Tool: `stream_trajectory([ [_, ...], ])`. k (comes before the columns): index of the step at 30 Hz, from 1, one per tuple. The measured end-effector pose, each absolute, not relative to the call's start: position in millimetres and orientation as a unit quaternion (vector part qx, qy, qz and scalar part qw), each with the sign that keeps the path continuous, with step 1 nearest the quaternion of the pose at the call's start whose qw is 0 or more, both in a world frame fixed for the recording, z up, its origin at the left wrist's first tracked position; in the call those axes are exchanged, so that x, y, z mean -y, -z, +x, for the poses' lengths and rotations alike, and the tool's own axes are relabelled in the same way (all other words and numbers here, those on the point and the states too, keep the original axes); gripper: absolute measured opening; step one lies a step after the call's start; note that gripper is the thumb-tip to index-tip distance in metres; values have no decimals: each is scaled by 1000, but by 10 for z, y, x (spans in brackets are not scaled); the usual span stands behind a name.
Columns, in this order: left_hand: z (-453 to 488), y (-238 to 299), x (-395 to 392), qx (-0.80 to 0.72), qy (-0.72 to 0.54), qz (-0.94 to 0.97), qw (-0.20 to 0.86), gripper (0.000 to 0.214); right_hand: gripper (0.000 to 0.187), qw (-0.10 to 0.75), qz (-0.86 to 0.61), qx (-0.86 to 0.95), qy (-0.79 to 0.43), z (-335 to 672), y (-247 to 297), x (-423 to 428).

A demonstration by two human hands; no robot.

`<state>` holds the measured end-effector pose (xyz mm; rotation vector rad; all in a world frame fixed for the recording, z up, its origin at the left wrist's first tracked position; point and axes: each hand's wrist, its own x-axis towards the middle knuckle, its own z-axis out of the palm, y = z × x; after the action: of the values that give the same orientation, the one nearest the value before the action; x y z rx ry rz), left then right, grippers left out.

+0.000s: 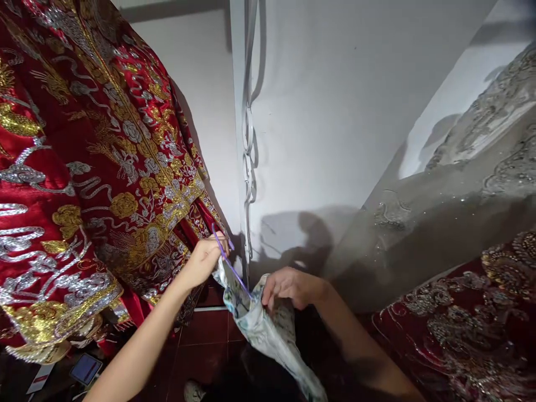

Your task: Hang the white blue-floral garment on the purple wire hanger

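Observation:
A thin purple clothes hanger (235, 271) slants down from left to right, its hook end uppermost. My left hand (205, 258) is closed around its upper part, close to the hook. From the hanger droops a white garment (268, 335) with blue-green patterning, its opening facing up and its lower end trailing toward the bottom right. At that opening, my right hand (288, 286) pinches the fabric beside the hanger's lower end. Part of the hanger is hidden inside the cloth.
Red robes (125, 145) with gold and silver embroidery hang close on the left. A sheer beaded gown (439, 218) and a dark red beaded dress (473, 324) are at right. Ahead stand a white wall (318, 111) and a white metal upright (239, 128). A lit screen (86, 369) is low at left.

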<state>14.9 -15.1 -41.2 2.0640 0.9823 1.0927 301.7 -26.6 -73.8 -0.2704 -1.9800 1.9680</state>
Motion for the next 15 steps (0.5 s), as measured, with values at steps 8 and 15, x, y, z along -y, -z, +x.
stream_trajectory([
  [8, 1231, 308, -22, -255, -530, 672, 451, 66, 47, 504, -422, 706, -263, 3258, 771, -36],
  [15, 1147, 217, 77, -362, -478, 646, 472, 54, 32, 479, -412, 574, -520, 3987, 767, 143],
])
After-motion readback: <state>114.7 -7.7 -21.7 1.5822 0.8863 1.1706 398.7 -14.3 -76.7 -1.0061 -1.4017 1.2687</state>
